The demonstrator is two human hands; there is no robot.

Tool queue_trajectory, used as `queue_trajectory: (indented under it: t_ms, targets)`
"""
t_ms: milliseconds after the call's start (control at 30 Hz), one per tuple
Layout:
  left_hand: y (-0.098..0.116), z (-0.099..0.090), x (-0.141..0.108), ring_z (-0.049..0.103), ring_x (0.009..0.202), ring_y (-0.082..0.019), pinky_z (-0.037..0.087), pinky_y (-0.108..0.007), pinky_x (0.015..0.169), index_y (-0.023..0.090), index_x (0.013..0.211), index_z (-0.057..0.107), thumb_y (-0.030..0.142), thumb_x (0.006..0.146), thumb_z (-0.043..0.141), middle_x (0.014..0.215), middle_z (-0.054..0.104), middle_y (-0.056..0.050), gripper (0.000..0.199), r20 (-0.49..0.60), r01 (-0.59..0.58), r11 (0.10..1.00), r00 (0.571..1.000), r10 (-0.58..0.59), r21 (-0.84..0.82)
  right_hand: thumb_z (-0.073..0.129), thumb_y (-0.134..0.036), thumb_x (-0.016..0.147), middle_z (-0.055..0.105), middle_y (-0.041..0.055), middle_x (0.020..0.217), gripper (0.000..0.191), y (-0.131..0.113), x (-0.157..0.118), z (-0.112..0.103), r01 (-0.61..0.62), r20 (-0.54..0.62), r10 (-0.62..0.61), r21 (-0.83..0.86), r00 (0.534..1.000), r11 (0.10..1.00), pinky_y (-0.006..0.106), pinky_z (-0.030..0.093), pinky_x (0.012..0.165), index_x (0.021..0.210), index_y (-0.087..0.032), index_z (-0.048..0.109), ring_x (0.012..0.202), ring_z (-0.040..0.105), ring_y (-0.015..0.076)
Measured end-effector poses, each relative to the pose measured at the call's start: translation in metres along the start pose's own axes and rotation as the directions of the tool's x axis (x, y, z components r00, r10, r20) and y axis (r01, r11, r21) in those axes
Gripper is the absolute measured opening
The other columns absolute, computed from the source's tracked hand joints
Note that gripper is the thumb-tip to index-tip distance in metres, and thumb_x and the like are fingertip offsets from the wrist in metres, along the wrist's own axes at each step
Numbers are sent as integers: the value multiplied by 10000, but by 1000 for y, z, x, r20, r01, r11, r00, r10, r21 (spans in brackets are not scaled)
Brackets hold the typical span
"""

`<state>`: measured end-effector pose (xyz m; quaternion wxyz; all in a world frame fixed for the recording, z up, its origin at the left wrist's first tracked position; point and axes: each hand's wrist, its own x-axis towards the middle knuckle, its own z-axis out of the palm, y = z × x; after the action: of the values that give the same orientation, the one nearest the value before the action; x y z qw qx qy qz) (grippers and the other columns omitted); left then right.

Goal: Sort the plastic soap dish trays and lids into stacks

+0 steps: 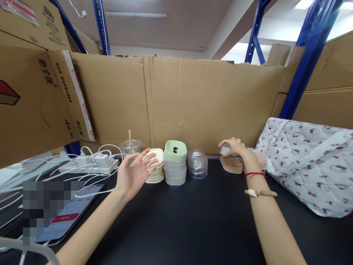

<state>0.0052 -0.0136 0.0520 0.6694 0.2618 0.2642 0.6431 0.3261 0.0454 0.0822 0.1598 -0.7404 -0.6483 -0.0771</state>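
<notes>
My left hand (135, 170) is raised with the palm turned up and the fingers spread, holding nothing. Just behind it stands a stack of cream-coloured round pieces (156, 173). Beside that is a stack of rounded green and grey pieces (175, 167), with a dark opening in its green top. Clear domed pieces (197, 165) are stacked to its right. At the back right, the fingers of my right hand (234, 148) are curled round a small translucent whitish piece (224, 149). Directly below is a pinkish-brown translucent piece (231, 165), partly covered by that hand.
A clear cup with a straw (131, 146) stands at the back left. A power strip (91, 165) with tangled white cables and a phone (71, 213) lie on the left. Cardboard walls (204, 106) enclose the black table (179, 228). A quilted patterned bag (311, 169) leans at the right.
</notes>
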Motion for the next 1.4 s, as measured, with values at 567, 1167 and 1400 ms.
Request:
queue_trajectory:
  t_ms: [567,1167,1400]
  targets:
    - [-6,-30,33,536,867,-212,400,-371,867,192,778,614,352,652,493,881,588,-62,238,254,-449,136,701,666,883,561,-240,772,602,70,1149,284,-15,14,9,203,-116,-186,163,976,966,475,443,908,1043,-260,645,1090,555,271]
    - [3,-37,42,425,427,-80,295,-170,422,126,583,569,82,568,488,475,498,27,93,-204,-88,732,932,300,675,598,-435,786,518,104,1221,339,-121,-22,36,534,38,-589,379,807,756,407,428,941,1018,-188,594,1190,456,254]
    - [1,-23,30,437,464,-66,335,-154,448,136,548,478,55,506,476,501,500,39,91,-136,-148,898,965,222,415,639,-384,772,505,94,1268,337,-130,-29,25,692,-259,-645,360,718,626,393,389,1003,1038,-181,594,1220,439,231]
